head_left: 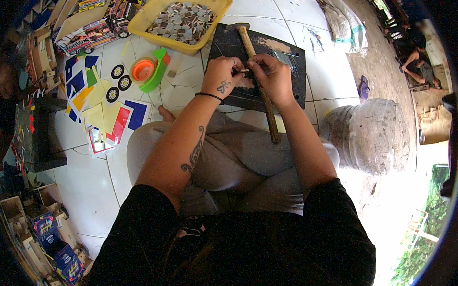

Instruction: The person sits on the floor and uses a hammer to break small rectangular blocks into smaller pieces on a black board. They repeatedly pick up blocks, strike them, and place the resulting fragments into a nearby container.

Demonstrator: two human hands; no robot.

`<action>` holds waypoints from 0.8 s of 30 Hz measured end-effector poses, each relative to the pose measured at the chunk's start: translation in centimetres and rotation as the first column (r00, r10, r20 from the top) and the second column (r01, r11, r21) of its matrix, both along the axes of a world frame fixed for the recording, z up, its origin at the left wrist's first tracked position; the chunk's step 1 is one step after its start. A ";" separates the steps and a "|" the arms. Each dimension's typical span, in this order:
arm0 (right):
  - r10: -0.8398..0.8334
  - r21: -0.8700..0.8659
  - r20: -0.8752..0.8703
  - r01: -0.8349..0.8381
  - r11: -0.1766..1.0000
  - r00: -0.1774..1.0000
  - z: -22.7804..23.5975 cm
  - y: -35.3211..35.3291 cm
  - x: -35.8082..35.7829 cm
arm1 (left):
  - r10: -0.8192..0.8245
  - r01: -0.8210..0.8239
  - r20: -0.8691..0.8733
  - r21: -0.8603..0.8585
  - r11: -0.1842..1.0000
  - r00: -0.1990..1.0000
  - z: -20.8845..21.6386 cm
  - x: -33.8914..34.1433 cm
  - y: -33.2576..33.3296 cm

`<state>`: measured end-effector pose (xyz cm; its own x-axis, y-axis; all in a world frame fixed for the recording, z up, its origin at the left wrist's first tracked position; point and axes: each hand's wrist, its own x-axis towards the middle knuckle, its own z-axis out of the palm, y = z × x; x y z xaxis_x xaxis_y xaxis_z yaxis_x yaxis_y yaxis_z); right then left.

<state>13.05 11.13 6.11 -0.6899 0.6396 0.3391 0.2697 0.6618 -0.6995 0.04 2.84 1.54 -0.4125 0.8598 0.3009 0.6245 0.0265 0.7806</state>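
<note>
My left hand (221, 77) and my right hand (273, 79) meet above a low black table (226, 40), both with the fingers pinched together. Between their fingertips shows a small pale piece (244, 70), too small to name; the fingers partly cover it. A hammer (246, 41) with a metal head and wooden handle lies across the table. Its handle passes under my right hand and sticks out over the near edge toward my lap. Thin dark slivers and a tan patch (274, 45) mark the tabletop behind my right hand.
A yellow basin (214, 4) holds many small flat pieces. Left of it are an orange-and-green tape roll (149, 70), black toy wheels (120, 82), coloured sheets (102, 112) and toy trucks (88, 39). At right stand a rounded, dirty white container (370, 134) and, farther off, another person (416, 64).
</note>
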 end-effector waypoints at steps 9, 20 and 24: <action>0.038 0.051 -0.019 -0.037 0.998 0.999 -0.1 0.2 0.0 | 0.009 -0.008 -0.036 0.029 1.000 0.999 -0.7 -0.1 0.2; 0.029 0.047 -0.010 -0.029 0.998 1.000 -0.2 0.1 0.0 | 0.007 -0.008 -0.033 -0.038 0.999 0.999 0.4 0.0 -0.1; 0.037 0.045 -0.011 -0.037 0.998 0.999 -0.2 0.2 0.0 | 0.007 -0.009 -0.048 -0.052 0.999 0.999 0.2 0.0 -0.1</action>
